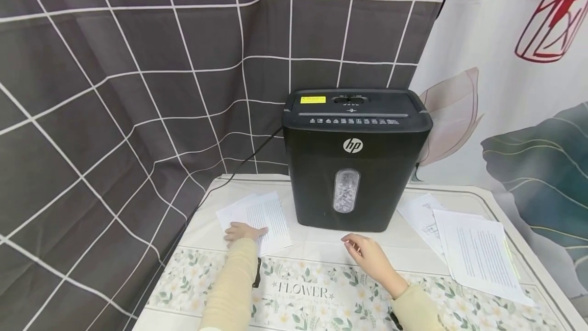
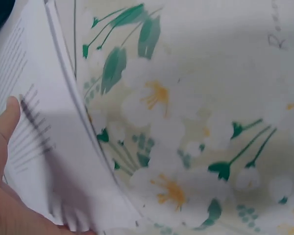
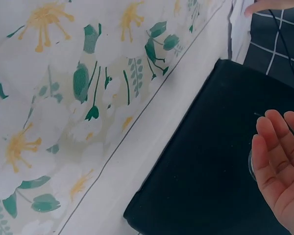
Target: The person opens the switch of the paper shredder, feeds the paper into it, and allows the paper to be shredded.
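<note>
- We find the right hand (image 1: 371, 258) in front of the shredder (image 1: 314, 183), fingers loosely bent, gripping nothing.
- Printed sheets (image 1: 480, 246) lie right of the shredder, probably set apart to keep two groups distinct.
- The left hand (image 1: 243, 232) rests on loose papers (image 1: 271, 218) left of the shredder, thumb and fingers spread wide; we judge this steadies them.
- Behind the shredder, we note a grid curtain (image 1: 206, 34), presumably hung as a backdrop.
</note>
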`<state>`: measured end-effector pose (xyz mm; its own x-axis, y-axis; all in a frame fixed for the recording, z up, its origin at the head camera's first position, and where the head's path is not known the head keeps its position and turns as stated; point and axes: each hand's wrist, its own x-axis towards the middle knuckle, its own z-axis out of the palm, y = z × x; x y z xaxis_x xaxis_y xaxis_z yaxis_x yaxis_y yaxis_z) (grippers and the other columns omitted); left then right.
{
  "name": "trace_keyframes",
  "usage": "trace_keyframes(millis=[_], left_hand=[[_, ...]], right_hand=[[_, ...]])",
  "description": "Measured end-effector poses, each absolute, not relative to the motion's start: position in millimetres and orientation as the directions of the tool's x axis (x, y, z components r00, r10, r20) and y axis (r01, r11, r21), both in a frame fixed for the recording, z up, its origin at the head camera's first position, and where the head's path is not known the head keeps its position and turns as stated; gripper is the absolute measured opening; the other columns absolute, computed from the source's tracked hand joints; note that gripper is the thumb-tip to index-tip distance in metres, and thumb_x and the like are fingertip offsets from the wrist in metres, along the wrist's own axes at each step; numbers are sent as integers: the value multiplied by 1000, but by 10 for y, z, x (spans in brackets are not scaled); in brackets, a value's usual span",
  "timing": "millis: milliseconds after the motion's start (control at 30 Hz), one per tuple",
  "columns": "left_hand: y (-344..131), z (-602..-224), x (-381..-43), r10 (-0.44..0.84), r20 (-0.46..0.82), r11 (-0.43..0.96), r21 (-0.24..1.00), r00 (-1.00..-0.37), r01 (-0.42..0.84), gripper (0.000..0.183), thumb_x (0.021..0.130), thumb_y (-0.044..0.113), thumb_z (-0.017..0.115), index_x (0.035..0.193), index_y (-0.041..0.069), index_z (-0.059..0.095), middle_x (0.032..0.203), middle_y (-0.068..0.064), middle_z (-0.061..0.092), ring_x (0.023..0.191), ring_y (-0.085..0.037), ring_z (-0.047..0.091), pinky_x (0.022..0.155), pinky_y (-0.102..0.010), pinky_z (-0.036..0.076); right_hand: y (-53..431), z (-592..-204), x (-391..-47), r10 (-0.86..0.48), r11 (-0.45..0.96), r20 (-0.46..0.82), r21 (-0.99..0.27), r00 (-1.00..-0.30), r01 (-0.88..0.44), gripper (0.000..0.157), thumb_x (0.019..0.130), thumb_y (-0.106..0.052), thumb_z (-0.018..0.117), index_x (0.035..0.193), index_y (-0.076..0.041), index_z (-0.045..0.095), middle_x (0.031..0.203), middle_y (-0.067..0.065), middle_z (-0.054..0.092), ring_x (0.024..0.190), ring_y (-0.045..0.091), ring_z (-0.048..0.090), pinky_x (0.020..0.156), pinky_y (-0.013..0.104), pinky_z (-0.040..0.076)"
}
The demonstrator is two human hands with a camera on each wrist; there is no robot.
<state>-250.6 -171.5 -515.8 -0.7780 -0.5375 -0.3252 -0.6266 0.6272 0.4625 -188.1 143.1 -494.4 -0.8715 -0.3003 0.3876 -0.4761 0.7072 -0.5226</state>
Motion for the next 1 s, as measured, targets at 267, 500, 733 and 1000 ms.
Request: trace_keyframes(millis=[267,500,733,1000], left_hand=[[-1688,-5257,-2523,-564,-301,633,441,-769,-636,115,79,42,73,142,-17,-3,146,-43,5,136,-57,10,111,-63,18],[-1761,-5312,-2553,-592,-224,657,422,-774,-624,115,75,36,78,145,-12,-1,136,-39,33,123,-51,38,100,-57,40],[-1868,-5277,-2589,-622,-147,661,429,-769,-616,98,77,17,74,145,-10,11,126,-34,41,112,-43,47,88,-53,47],[-2074,-5236,-2523,-605,-86,594,613,-791,-521,39,81,9,66,112,-12,56,100,-31,64,92,-43,63,82,-50,52]], right_hand=[[1428,-4903,-1869,-306,714,373,-518,-876,-471,10,85,-5,63,93,-8,68,72,-2,65,61,3,53,58,20,47],[1478,-4900,-1871,-299,730,352,-514,-887,-450,10,86,-6,64,94,-9,68,73,-3,66,61,2,53,58,20,47],[1504,-4899,-1882,-301,726,377,-505,-876,-467,10,85,-6,64,94,-8,68,73,-3,65,60,1,52,57,20,47],[1505,-4917,-1861,-317,733,349,-500,-882,-461,10,85,-7,64,94,-9,68,73,-4,65,60,-1,50,56,18,46]])
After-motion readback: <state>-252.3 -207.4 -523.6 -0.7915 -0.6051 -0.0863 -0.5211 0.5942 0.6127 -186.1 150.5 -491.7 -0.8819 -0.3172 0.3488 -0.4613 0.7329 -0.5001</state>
